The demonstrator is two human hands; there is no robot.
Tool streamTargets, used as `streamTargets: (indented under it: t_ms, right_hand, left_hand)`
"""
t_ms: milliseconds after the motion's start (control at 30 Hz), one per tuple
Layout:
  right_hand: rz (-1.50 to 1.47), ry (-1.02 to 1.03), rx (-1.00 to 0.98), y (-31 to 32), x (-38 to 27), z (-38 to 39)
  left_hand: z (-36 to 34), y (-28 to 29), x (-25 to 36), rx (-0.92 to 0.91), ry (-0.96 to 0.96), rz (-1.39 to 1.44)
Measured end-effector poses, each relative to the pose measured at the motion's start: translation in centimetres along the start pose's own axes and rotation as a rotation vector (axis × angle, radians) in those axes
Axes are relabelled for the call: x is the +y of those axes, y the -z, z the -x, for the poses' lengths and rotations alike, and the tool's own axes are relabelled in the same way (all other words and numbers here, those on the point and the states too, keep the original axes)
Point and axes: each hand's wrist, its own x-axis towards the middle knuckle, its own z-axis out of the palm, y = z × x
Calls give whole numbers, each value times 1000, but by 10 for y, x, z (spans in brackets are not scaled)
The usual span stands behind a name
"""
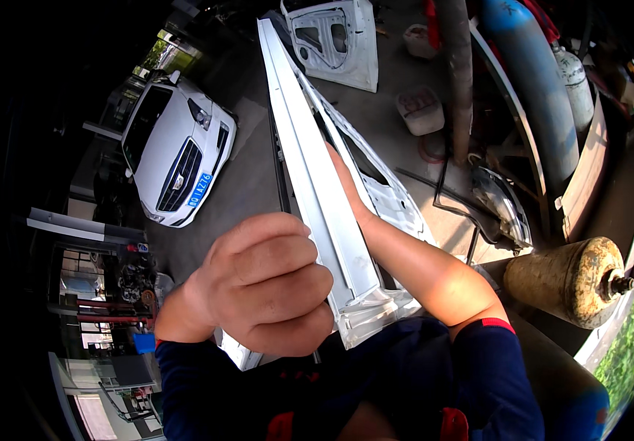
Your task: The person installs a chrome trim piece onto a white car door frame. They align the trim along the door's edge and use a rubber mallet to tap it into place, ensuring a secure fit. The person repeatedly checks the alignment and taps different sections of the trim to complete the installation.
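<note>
A white car door [320, 209] stands on edge in front of me, its long narrow side running from my chest toward the far end. My left hand [269, 287] is closed in a fist over the door's near left side, knuckles up. Whatever it may hold is hidden inside the curled fingers. On the right, my right hand [345, 180] reaches along the door's inner face, which has large cut-outs. The door's edge covers its fingers, so their grip does not show.
Another white door panel [339, 40] lies beyond. A white car [177, 151] is parked at left. To the right are a tall blue cylinder [537, 81], a yellowish cylinder [563, 283], a headlight [504, 206], a brown post [458, 81] and a white bucket [420, 110].
</note>
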Motion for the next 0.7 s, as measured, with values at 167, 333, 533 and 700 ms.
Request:
streamTargets:
  t_ms: [167,333,533,700]
  right_hand:
    - [44,39,-1,-1,12,-5]
    - [93,185,36,-2,31,-11]
    - [86,172,25,-3,27,-7]
    - [103,194,26,-5,19,-2]
  left_hand:
    - [-12,12,-2,-122,-9,53]
    - [-17,12,-5,-104,-83,-8]
    - [-18,18,1,-170,-3,-24]
    - [-18,17,4,-168,23,-122]
